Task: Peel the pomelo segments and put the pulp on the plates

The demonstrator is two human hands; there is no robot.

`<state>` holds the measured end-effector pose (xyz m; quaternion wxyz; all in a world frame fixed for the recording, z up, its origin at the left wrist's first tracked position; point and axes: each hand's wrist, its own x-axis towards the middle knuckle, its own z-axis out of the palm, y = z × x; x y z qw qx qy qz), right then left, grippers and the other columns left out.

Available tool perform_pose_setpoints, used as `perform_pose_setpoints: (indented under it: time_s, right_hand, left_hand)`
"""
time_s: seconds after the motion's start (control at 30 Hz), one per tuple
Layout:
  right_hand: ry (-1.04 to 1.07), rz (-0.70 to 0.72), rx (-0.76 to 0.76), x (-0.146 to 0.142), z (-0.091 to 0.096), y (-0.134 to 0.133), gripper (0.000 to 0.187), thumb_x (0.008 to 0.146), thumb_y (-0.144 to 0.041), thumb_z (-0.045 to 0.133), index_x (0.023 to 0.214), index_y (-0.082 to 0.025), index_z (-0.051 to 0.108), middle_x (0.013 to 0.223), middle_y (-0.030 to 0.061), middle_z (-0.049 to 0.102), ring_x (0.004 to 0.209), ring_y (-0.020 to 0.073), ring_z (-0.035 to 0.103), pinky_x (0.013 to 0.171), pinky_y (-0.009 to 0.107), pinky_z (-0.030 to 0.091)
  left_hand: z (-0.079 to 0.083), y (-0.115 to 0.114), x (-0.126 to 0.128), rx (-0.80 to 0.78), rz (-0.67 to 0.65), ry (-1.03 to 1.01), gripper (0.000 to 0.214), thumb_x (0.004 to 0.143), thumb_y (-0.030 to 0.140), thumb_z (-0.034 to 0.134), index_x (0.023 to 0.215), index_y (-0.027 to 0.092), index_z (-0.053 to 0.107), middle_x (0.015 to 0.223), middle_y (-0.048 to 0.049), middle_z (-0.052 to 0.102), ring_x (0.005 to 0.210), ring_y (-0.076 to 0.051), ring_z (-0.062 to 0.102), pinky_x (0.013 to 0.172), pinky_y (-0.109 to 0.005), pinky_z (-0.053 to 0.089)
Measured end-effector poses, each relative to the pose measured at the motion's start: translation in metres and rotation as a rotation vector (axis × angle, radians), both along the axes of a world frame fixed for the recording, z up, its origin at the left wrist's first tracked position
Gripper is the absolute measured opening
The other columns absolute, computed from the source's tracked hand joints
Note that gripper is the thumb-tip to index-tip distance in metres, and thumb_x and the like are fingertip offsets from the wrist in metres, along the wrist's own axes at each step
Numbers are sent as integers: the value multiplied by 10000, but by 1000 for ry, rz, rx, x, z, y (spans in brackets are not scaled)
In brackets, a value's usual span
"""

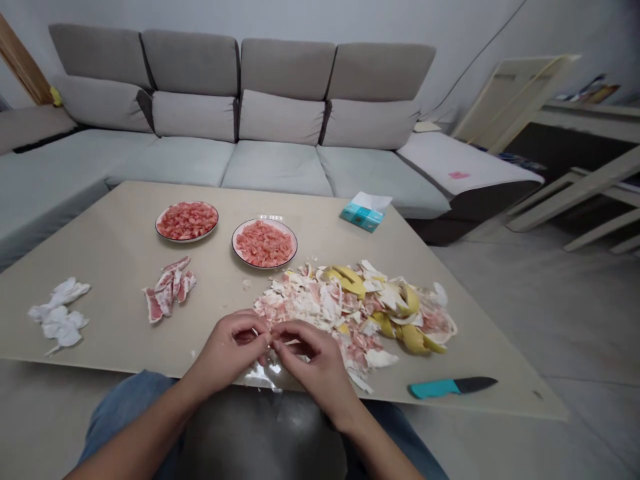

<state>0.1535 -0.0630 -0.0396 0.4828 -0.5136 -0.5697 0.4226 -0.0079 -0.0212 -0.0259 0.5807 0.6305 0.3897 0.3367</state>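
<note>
My left hand (231, 350) and my right hand (310, 363) meet at the near edge of the beige table (115, 240), fingers pinched together on a small piece of pomelo whose detail I cannot make out. Just beyond them lies a heap of pomelo peel and white pith (360, 307). Several pink unpeeled segments (169, 288) lie to the left. Two plates of peeled pink flesh stand farther back, one on the left (187, 221) and one on the right (264, 243).
A teal-handled knife (453, 386) lies at the table's near right edge. Crumpled tissues (59, 315) sit at the left, a teal tissue pack (364, 213) at the far right. A grey sofa (240, 127) runs behind the table.
</note>
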Motion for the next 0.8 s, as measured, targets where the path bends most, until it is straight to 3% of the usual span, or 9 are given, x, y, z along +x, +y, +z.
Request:
perform_pose_setpoints:
  time_s: [0.13,0.27,0.33,0.5,0.67,0.8]
  right_hand:
    - [-20,-20,-9,0,2,0,68,758,-195,642,806,-196,691,837,41,680,712,160,646,625,247,547]
    - [145,-15,-177,3,2,2,100,721,-259,709,785,-186,688,715,11,669,631,139,618,579,227,507]
    - [268,51,-264,6,2,3,177,713,-317,737,818,-180,694,704,9,675,638,140,626,623,246,517]
    - [451,163,-371,10,1,3,293,707,-412,755,860,-168,705,748,26,695,662,144,647,669,274,542]
    - [506,155,-371,13,0,4,308,707,-421,761,869,-163,719,768,38,708,635,128,639,637,257,548]
    - [482,132,-379,13,-2,4,330,695,-443,764,865,-163,722,728,28,703,619,131,637,638,269,548]
  left_hand:
    - [-1,-1,-2,-246,-19,-138,174,767,275,647,660,142,610,701,3,564,516,-115,599,439,-197,443]
    - [0,3,-4,-288,48,-186,174,772,285,652,670,146,628,607,14,583,507,-107,566,478,-199,441]
    - [0,6,-4,-194,106,-140,198,777,315,656,678,144,660,640,-1,601,536,-112,564,504,-209,455]
    - [1,4,-6,244,196,70,161,778,279,676,885,177,740,819,-59,659,705,-155,613,604,-232,494]
    - [2,-3,-9,563,95,169,176,835,183,604,953,208,733,876,-73,692,832,-175,643,716,-254,514]
    - [-1,-5,-9,669,37,221,235,855,144,565,1025,220,708,923,-73,691,859,-170,645,746,-255,517]
